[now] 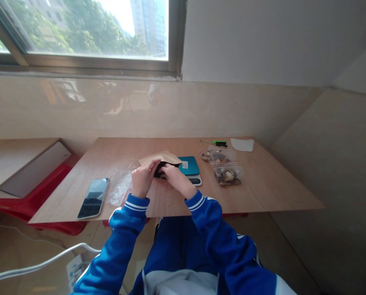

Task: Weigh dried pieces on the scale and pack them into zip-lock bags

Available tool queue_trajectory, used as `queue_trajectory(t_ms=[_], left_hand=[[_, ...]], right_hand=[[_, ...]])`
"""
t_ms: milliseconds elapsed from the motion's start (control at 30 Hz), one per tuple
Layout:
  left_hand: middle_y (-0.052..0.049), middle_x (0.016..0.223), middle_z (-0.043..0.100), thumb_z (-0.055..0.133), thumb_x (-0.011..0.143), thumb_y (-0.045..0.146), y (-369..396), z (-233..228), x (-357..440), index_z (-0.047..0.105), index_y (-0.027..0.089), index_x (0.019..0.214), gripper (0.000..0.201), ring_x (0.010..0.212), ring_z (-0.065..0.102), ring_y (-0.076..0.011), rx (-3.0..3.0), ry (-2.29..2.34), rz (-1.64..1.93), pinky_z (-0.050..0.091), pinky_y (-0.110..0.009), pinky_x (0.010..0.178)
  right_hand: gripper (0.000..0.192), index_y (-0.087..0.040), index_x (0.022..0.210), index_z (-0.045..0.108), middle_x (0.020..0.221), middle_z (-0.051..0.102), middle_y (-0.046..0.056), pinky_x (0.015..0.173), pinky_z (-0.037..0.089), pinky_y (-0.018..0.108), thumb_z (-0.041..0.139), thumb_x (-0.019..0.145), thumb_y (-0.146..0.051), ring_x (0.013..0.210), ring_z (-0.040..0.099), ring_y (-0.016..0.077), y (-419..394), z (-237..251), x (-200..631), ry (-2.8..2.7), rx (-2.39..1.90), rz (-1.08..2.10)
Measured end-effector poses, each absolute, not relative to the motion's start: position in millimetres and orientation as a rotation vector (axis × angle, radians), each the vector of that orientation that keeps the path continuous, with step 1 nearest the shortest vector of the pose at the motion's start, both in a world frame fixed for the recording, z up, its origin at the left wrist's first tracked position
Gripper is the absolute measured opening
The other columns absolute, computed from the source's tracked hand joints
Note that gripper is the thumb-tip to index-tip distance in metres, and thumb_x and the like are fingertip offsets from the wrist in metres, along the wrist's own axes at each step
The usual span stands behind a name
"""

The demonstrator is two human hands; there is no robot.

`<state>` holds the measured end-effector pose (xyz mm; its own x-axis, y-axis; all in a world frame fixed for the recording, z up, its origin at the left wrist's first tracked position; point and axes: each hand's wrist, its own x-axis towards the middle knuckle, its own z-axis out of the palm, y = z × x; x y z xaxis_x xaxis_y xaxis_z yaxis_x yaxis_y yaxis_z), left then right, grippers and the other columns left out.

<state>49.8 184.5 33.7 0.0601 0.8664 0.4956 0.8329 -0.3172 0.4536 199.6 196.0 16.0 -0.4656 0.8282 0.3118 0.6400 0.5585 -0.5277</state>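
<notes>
1. Both hands were on a flat brown kraft paper pouch (161, 159) lying mid-table, right in front of a small teal-topped digital scale (189, 166).
2. The left hand (143, 177) was curled closed, pinching the pouch's near edge.
3. The right hand (176, 177) had its fingers tucked into the pouch's dark opening; how tight that grip was, I couldn't tell.
4. A black smartphone (93, 198) lay left on the plywood table (263, 188), beside a clear empty plastic bag (119, 187).
5. Two clear zip bags of mixed bits (222, 166) sat right of the scale.
</notes>
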Motion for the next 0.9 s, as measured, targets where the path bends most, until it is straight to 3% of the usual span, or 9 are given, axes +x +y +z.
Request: queue_trajectory(t_ms=[133, 400, 667, 900], left_hand=[[0.0, 0.1, 0.076, 0.053, 0.093, 0.036, 187.9, 41.6, 48.1, 0.072, 0.031, 0.105, 0.024, 0.085, 0.071, -0.019, 2.22, 1.799, 1.06, 0.045, -0.024, 0.068], [0.0, 0.094, 0.077, 0.054, 0.092, 0.038, 198.4, 55.0, 45.9, 0.073, 0.031, 0.103, 0.023, 0.084, 0.071, -0.0189, 2.201, 1.801, 1.03, 0.045, -0.025, 0.068], [-0.001, 0.089, 0.077, 0.053, 0.091, 0.042, 220.1, 70.4, 42.1, 0.074, 0.03, 0.098, 0.025, 0.083, 0.07, -0.0209, 2.21, 1.885, 1.044, 0.043, -0.027, 0.066], [-0.001, 0.087, 0.076, 0.053, 0.091, 0.044, 225.2, 68.2, 41.0, 0.073, 0.03, 0.1, 0.026, 0.083, 0.07, -0.0209, 2.196, 1.931, 1.068, 0.042, -0.026, 0.064]], right_hand=[[0.024, -0.013, 0.103, 0.068, 0.108, 0.067, 0.012, 0.093, 0.052, 0.033, 0.05, 0.09, -0.004, 0.104, 0.065, 0.0214, 190.8, 27.5, 207.6, -2.26, -1.131, 0.393], [0.027, -0.022, 0.111, 0.066, 0.105, 0.066, 0.006, 0.096, 0.052, 0.034, 0.044, 0.096, -0.015, 0.105, 0.063, 0.0187, 193.7, 21.8, 223.4, -2.108, -0.933, 0.253], [0.017, -0.024, 0.102, 0.069, 0.099, 0.068, 0.004, 0.089, 0.051, 0.031, 0.054, 0.094, -0.029, 0.096, 0.064, 0.0179, 183.5, 41.8, 249.4, -1.608, -0.949, 0.136], [0.022, -0.018, 0.099, 0.068, 0.098, 0.067, 0.01, 0.089, 0.05, 0.038, 0.049, 0.093, -0.026, 0.096, 0.063, 0.0234, 222.3, -17.9, 300.6, -1.626, -1.295, 0.175]])
